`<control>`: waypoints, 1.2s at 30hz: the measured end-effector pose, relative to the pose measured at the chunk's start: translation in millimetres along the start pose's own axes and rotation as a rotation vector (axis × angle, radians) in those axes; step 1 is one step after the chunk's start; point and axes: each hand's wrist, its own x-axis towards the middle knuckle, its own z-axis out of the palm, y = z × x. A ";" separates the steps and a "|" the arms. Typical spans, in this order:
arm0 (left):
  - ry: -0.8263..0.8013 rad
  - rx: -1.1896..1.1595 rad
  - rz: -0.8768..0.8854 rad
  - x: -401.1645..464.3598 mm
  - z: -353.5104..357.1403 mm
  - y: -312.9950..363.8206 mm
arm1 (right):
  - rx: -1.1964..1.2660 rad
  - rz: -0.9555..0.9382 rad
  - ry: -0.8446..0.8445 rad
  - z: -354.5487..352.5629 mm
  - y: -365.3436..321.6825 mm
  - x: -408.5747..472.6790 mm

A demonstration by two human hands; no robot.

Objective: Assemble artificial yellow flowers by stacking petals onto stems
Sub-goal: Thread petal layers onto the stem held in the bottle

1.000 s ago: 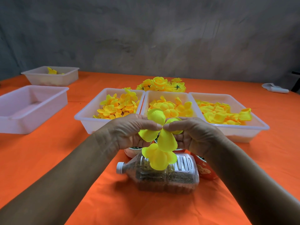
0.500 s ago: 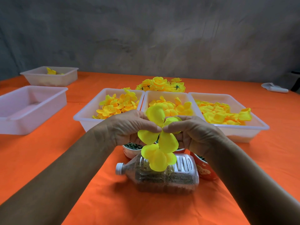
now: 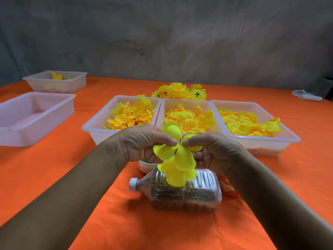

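At mid-frame I see my left hand (image 3: 142, 143) and right hand (image 3: 214, 150) both pinching the yellow petal cluster (image 3: 175, 156) above the bottle (image 3: 182, 193).

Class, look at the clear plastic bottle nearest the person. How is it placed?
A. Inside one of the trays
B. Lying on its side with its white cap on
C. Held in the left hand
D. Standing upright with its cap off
B: the bottle lies on its side on the orange table, its white cap on.
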 end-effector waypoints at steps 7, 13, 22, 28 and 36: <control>0.064 -0.022 -0.071 -8.4 11.9 1.0 | -0.051 -0.019 0.017 -1.3 0.9 0.9; 0.147 0.027 -0.095 -11.5 18.8 3.1 | -0.076 -0.013 0.029 -0.8 1.4 2.6; 0.205 0.104 -0.105 -10.3 23.3 -3.7 | -0.177 -0.018 0.086 1.7 7.8 0.6; 0.223 0.163 -0.116 -9.4 23.3 -6.3 | -0.201 -0.014 0.110 2.1 11.0 -0.8; 0.225 0.197 -0.105 -7.8 22.8 -7.6 | -0.219 -0.007 0.132 2.6 13.4 -0.8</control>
